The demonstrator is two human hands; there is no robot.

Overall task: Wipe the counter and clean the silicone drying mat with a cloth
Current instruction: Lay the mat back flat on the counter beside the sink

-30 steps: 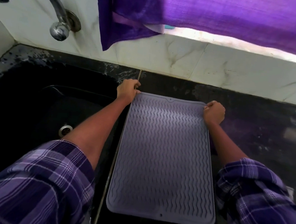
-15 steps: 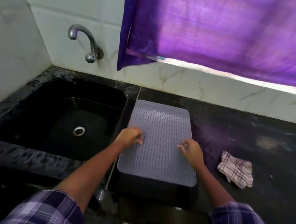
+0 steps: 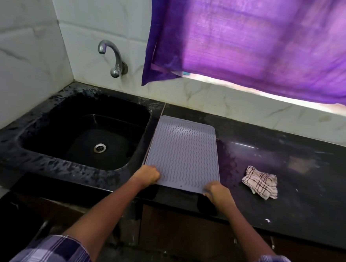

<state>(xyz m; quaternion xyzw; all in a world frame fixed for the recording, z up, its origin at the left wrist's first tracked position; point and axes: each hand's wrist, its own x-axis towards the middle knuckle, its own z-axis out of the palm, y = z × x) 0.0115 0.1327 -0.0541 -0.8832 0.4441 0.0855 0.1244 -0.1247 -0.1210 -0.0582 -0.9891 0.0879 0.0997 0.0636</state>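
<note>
Mat: we see the grey silicone drying mat [image 3: 183, 154] lying flat on the black counter [image 3: 288, 163], just to the right of the sink, its wavy ribbed face up and its long side running away from us toward the wall.
Left hand: our left hand [image 3: 147, 175] is at the mat's near left corner, fingers curled round the edge and gripping it.
Right hand: our right hand [image 3: 215, 192] is at the near right corner, fingers likewise curled over the mat's edge and holding it.
Cloth: the checked white cloth [image 3: 260, 182] lies crumpled on the counter to the right of the mat, apart from it and touched by neither hand.
Counter: we see pale smears and specks on the dark surface around the cloth.
Sink: the black sink [image 3: 45, 134] sits to the left, its metal drain [image 3: 100, 148] showing in the basin.
Tap: a chrome tap [image 3: 112, 58] juts from the white tiled wall above the sink.
Curtain: a purple curtain [image 3: 256, 40] hangs over the window behind the counter.
Sleeves: checked purple sleeves [image 3: 53, 251] cover our upper arms.
</note>
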